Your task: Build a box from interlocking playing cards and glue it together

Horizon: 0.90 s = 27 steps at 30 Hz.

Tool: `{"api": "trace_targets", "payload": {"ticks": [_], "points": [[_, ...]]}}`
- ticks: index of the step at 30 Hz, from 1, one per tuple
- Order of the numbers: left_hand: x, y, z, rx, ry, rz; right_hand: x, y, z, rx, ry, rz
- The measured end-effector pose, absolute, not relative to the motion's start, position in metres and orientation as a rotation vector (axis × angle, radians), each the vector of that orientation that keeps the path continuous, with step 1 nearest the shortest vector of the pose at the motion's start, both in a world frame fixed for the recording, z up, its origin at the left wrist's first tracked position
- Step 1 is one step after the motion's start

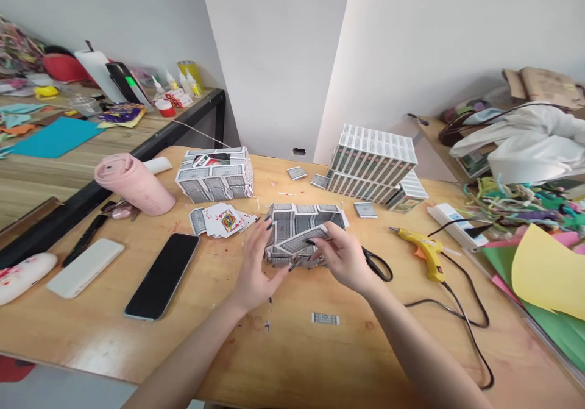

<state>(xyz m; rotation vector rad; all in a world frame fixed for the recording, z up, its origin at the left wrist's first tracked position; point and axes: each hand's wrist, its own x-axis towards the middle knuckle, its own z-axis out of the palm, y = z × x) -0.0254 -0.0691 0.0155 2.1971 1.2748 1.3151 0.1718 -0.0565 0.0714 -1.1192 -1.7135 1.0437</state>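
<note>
A box made of playing cards [301, 221] lies in front of me, its grey patterned card backs showing. My left hand [256, 269] rests against its left side, fingers spread and thumb at the near lower edge. Between the fingers of my right hand [342, 256] is a strip of playing card [299, 241], slanted across the near side of the box. Whether the strip is fixed to the box I cannot tell. Black-handled scissors [378, 265] lie by my right hand, partly hidden. A small cut card piece [325, 319] lies nearer to me.
Loose playing cards [226, 221] and a second card-covered box [214, 174] lie behind left. Stacked card packs [370, 162] stand behind right. A yellow glue gun [425, 252] with a trailing cord is at right; a phone [163, 276] and pink tumbler [137, 183] at left.
</note>
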Motion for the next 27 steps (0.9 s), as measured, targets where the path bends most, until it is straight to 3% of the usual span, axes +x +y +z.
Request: {"api": "trace_targets", "payload": {"ticks": [3,9,16,22,27], "points": [[-0.022,-0.065,0.009,2.044,1.284,1.136,0.172,-0.054,0.074,-1.117,-1.892,0.888],[-0.019,-0.054,-0.007,1.892,1.166,1.129,0.166,-0.053,0.071,-1.113,-2.194,0.612],[-0.02,-0.053,-0.011,1.863,1.161,1.184,0.164,-0.045,0.06,-1.077,-1.968,0.787],[-0.024,-0.056,0.001,2.149,1.511,1.685,0.165,-0.04,0.051,-1.137,-1.594,1.005],[-0.023,-0.06,0.005,2.511,1.356,1.483,0.165,-0.041,0.046,-1.129,-1.481,1.105]]}}
